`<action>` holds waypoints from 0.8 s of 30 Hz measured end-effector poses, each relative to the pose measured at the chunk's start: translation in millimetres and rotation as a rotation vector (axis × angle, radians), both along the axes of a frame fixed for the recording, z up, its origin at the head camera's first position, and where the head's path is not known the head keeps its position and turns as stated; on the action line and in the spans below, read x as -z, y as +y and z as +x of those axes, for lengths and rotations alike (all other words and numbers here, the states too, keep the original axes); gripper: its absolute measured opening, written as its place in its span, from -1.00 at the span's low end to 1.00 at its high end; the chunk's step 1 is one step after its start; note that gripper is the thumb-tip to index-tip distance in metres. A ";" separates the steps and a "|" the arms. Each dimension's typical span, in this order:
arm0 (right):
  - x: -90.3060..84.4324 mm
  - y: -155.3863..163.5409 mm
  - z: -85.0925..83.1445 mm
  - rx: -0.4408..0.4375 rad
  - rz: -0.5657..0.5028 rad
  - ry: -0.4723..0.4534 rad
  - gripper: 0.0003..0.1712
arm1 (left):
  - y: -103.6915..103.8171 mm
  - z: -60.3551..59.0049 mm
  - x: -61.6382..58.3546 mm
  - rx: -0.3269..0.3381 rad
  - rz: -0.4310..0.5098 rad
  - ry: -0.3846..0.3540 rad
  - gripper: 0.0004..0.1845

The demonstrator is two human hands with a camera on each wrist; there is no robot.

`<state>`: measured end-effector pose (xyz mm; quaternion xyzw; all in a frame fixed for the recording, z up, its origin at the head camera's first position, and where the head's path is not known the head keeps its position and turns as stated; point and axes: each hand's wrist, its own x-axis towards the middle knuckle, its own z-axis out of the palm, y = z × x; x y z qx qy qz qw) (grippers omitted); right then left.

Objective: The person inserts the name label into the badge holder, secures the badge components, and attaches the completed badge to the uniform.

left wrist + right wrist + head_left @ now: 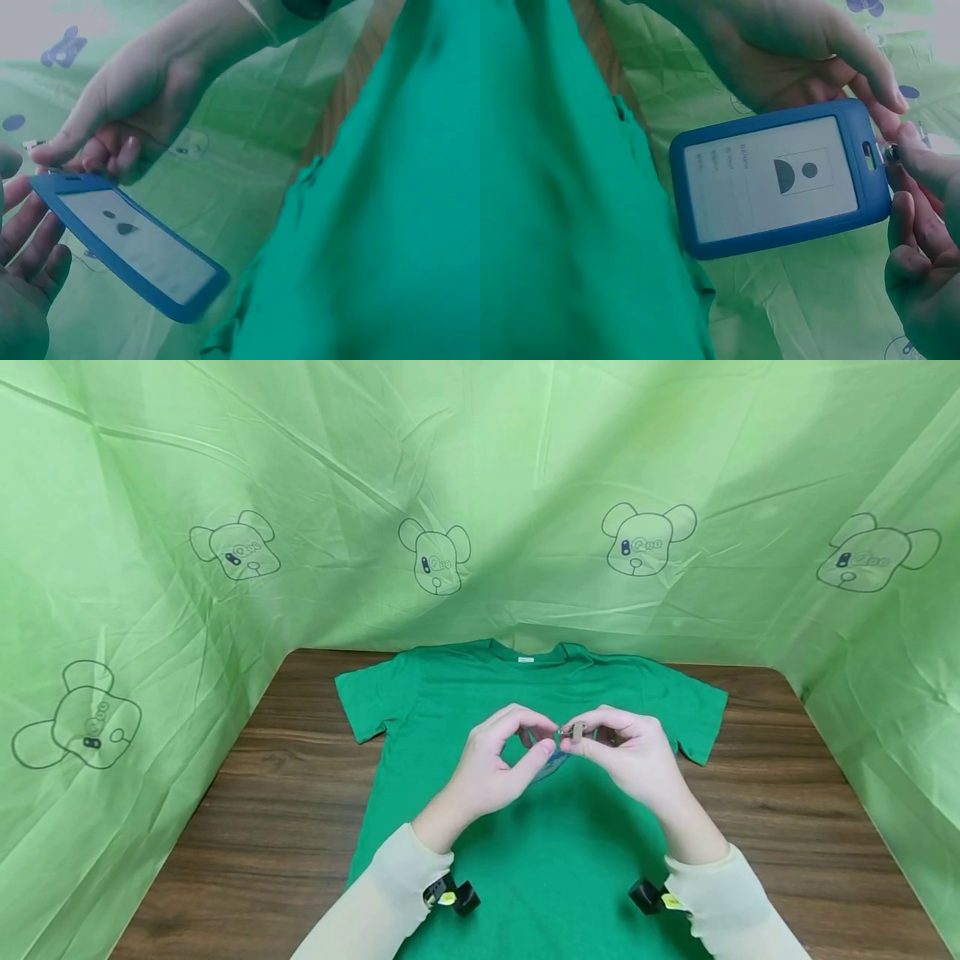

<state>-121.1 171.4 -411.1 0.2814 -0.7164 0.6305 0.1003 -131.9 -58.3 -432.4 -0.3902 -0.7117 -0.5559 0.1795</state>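
Over the chest of a green T-shirt (pixel 555 877), both hands meet fingertip to fingertip. My right hand (pixel 639 760) pinches a small metal badge clip (pixel 578 732) between thumb and fingers. From it hangs an ID badge (pixel 769 184) in a blue frame, its card printed with a grey figure icon and lines of text. With curled fingers, my left hand (pixel 491 768) holds the badge's top end beside the clip. Most of the badge is hidden behind the hands in the head view. In the left wrist view, the badge (pixel 135 232) slants downward.
The T-shirt lies spread flat, collar at the far side, on a dark wood table (pixel 285 827). Light green cloth (pixel 510 460) with bear outlines walls the back and both sides. A small black camera (pixel 467 898) sits at each wrist.
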 end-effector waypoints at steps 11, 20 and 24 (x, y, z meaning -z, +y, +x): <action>-0.9 -5.2 3.4 0.117 0.121 0.022 -0.70 | -1.0 -1.4 -2.1 -0.035 0.057 0.055 -0.89; 1.5 -8.5 2.4 0.154 0.100 0.008 -0.74 | 1.4 1.1 -1.3 -0.099 0.051 0.083 -0.93; 2.0 -8.7 2.8 0.151 0.087 0.014 -0.72 | 2.5 1.7 0.1 -0.094 0.046 0.083 -0.93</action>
